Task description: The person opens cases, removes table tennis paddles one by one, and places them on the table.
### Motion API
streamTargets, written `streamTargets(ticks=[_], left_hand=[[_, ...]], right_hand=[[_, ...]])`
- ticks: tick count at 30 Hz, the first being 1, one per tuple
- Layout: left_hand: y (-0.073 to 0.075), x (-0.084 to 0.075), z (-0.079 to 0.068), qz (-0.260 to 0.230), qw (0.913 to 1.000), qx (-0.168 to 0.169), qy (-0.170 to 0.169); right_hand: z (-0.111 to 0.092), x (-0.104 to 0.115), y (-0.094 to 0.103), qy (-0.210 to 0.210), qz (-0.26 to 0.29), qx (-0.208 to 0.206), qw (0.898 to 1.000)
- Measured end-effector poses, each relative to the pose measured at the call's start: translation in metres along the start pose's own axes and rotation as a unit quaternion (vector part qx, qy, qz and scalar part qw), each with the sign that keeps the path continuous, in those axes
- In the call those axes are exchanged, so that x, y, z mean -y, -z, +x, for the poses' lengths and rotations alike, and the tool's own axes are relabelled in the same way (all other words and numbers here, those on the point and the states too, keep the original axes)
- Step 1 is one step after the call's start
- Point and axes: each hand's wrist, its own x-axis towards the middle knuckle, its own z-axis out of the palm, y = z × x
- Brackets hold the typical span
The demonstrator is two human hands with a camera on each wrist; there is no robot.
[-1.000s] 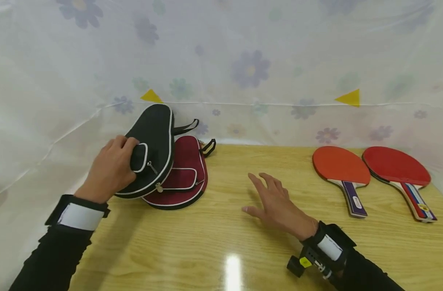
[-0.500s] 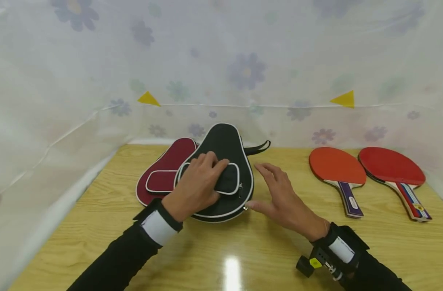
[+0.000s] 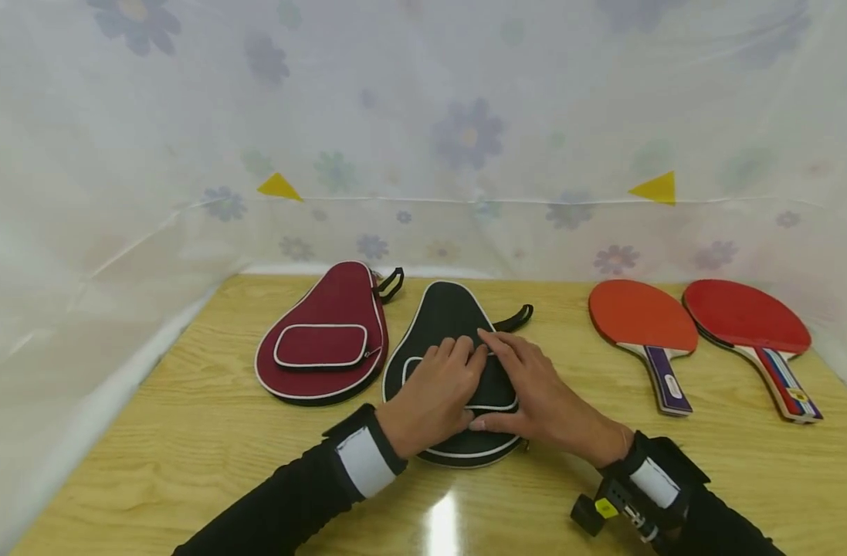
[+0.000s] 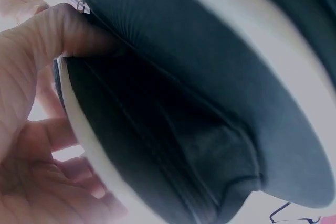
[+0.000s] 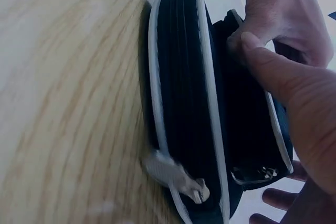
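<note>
A black paddle case [image 3: 447, 309] with white piping lies on the wooden table in front of me. My left hand [image 3: 433, 398] grips its raised front pocket; in the left wrist view the thumb [image 4: 79, 35] is tucked in the gap beside the pocket. From the other side, my right hand [image 3: 544, 401] touches the pocket with fingers extended over it. Its thumb [image 5: 278, 72] meets the left one in the right wrist view. A metal zipper pull [image 5: 178, 177] hangs on the case's edge. To the left, a maroon paddle case [image 3: 326, 309] lies flat, apart from the hands.
On the right lie an orange table tennis paddle [image 3: 642, 313] and a red paddle [image 3: 750, 313], their handles toward me. Flower-patterned sheeting [image 3: 465, 177] with two yellow triangles hangs behind the table [image 3: 208, 432].
My left hand has carried the black case rightward off the maroon case and down onto the table. The right hand has come to touch its pocket. The paddles stay put.
</note>
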Motion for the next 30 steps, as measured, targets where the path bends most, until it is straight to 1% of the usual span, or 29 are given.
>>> streamTargets(ticks=[2, 4, 6, 8, 9, 11, 12, 13, 14, 15, 16, 18, 19, 20, 22, 26, 30], left_hand=[[-0.001, 0.003, -0.001, -0.012, 0.9998, 0.012, -0.008], [0.0, 0.007, -0.002, -0.041, 0.9986, 0.033, -0.01], [0.003, 0.014, -0.005, -0.095, 0.9935, 0.063, -0.009], [0.006, 0.026, -0.008, -0.161, 0.9838, 0.078, -0.004], [0.007, 0.034, -0.009, -0.193, 0.9785, 0.072, 0.003], [0.008, 0.053, -0.013, -0.241, 0.9686, 0.055, 0.03], [0.007, 0.064, -0.016, -0.249, 0.9669, 0.041, 0.041], [0.005, 0.074, -0.018, -0.242, 0.9679, 0.03, 0.06], [0.002, 0.082, -0.022, -0.231, 0.9684, 0.03, 0.089], [-0.002, 0.09, -0.026, -0.217, 0.9678, 0.04, 0.121], [-0.006, 0.096, -0.03, -0.207, 0.9642, 0.066, 0.152], [-0.015, 0.105, -0.039, -0.193, 0.9552, 0.12, 0.19], [-0.019, 0.107, -0.043, -0.192, 0.9477, 0.145, 0.21], [-0.024, 0.11, -0.047, -0.198, 0.9416, 0.161, 0.22], [-0.031, 0.116, -0.052, -0.214, 0.9359, 0.171, 0.222], [-0.037, 0.124, -0.056, -0.218, 0.9421, 0.155, 0.202], [-0.038, 0.13, -0.059, -0.227, 0.9408, 0.16, 0.194]], right_hand=[[0.001, 0.0, 0.0, -0.002, 0.012, 0.013, 1.0], [0.001, 0.0, 0.0, -0.005, 0.015, 0.023, 1.0], [0.002, 0.0, -0.001, -0.008, 0.006, 0.028, 1.0], [0.002, 0.0, -0.002, -0.011, -0.011, 0.027, 1.0], [0.003, 0.0, -0.003, -0.013, -0.022, 0.025, 0.999], [0.004, 0.001, -0.006, -0.019, -0.04, 0.018, 0.999], [0.004, 0.001, -0.007, -0.021, -0.047, 0.013, 0.999], [0.004, 0.001, -0.008, -0.026, -0.052, 0.008, 0.998], [0.003, 0.002, -0.01, -0.031, -0.058, 0.003, 0.998], [0.003, 0.002, -0.011, -0.033, -0.063, -0.003, 0.997], [0.002, 0.002, -0.012, -0.036, -0.068, -0.008, 0.997], [0.001, 0.003, -0.013, -0.042, -0.072, -0.013, 0.996], [0.001, 0.004, -0.014, -0.046, -0.074, -0.013, 0.996], [0.001, 0.004, -0.014, -0.049, -0.074, -0.014, 0.996], [0.001, 0.005, -0.014, -0.056, -0.073, -0.014, 0.996], [0.003, 0.007, -0.014, -0.068, -0.073, -0.019, 0.995], [0.004, 0.009, -0.015, -0.078, -0.072, -0.021, 0.994]])
